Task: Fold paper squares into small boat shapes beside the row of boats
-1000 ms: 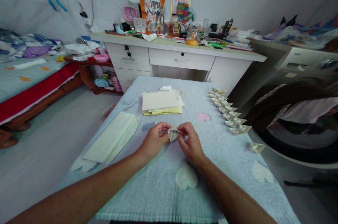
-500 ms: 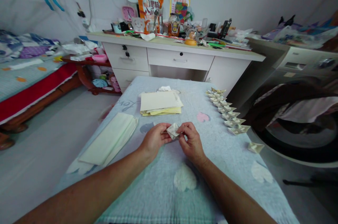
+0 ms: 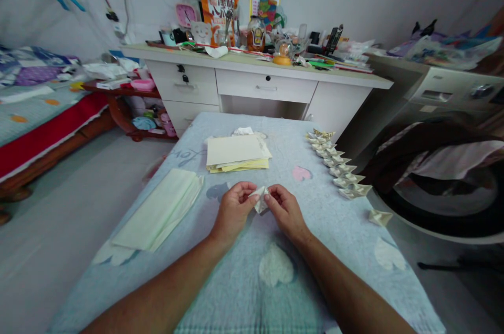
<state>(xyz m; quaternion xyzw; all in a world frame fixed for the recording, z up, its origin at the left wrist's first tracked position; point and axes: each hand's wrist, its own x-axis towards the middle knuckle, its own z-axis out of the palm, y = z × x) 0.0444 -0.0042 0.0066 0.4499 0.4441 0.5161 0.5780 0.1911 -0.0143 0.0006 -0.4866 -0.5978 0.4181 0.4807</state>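
A small folded piece of white paper (image 3: 260, 201) is held up over the middle of the cloth-covered table. My left hand (image 3: 235, 209) pinches its left side between thumb and fingers. On the right side, my right hand (image 3: 284, 210) grips it the same way, thumb in front. The fingertips cover part of the folds. A row of small folded paper boats (image 3: 342, 170) stands along the table's right side, and one single paper boat (image 3: 380, 217) sits nearer to me.
Beyond my hands lies a stack of paper sheets (image 3: 236, 150). Longer pale green sheets (image 3: 155, 213) lie at the left. A cluttered white desk (image 3: 268, 82) stands behind the table (image 3: 220, 297); a washing machine (image 3: 441, 92) is at the right, a bed (image 3: 47, 134) at the left.
Both hands have shifted their grip on the folded paper, thumbs now in front near its middle. The paper has turned and looks narrower. The view has moved slightly.
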